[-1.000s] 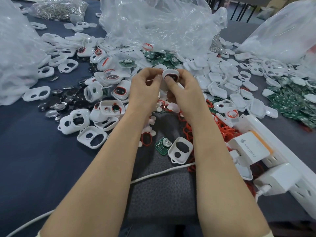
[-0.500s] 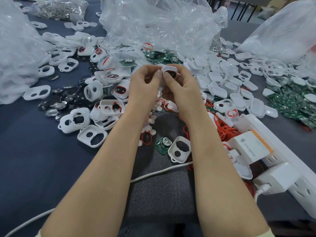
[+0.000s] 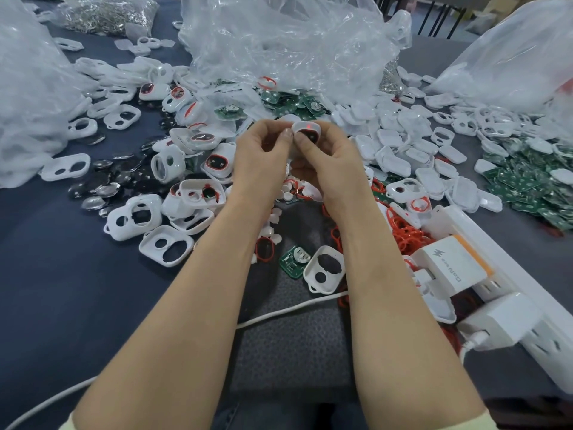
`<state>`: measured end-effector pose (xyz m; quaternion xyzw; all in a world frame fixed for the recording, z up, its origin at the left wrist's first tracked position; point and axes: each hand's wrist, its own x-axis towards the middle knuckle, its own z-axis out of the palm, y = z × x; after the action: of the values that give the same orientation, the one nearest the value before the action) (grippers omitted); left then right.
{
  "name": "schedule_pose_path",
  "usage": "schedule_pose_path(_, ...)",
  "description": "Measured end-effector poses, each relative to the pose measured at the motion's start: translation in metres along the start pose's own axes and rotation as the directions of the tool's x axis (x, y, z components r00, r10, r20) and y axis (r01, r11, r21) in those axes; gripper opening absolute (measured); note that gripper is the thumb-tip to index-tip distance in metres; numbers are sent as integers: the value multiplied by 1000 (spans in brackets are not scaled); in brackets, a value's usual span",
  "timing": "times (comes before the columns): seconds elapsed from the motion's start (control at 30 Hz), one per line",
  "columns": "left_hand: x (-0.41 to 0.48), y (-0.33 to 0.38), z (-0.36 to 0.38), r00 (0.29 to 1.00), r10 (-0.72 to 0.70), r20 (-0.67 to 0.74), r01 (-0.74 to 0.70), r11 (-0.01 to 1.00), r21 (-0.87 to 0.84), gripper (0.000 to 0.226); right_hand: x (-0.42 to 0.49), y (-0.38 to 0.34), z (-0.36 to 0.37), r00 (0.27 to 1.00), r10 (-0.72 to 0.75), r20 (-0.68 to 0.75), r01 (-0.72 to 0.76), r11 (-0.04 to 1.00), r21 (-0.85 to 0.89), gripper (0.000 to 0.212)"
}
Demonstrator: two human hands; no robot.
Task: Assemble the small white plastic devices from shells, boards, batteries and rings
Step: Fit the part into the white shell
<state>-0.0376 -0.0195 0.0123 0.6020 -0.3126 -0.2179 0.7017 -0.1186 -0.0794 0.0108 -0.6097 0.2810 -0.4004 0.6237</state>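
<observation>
Closing up one white device (image 3: 305, 133) — held in both hands, raised above the table (image 3: 62, 290).
Left hand (image 3: 263, 153) and right hand (image 3: 333, 162) pinch it, thumbs against its face; a red light shows. Next, probably — set it aside, take the empty shell (image 3: 324, 270) and circuit board (image 3: 294, 262).

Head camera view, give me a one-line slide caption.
Left hand and right hand pinch a white device above a table strewn with shells, boards, rings.
</observation>
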Motion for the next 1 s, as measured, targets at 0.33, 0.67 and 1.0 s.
schedule_pose_path(0.33, -1, 1, 2, 999, -34, 7, 34, 999, -14, 19, 1, 4, 7, 994, -60, -95, 47, 990, -132, 5)
schedule_pose_path(0.67, -2, -1, 1, 1000, -13, 0, 13, 998, -63, 14, 3, 4, 5, 999, -35, -24, 31, 988, -152, 15)
schedule_pose_path(1.0, -1, -2, 0, 998, -60, 28, 59, 998, 6, 7, 5, 3, 6, 995, 17, -103, -34, 986, -162, 12)
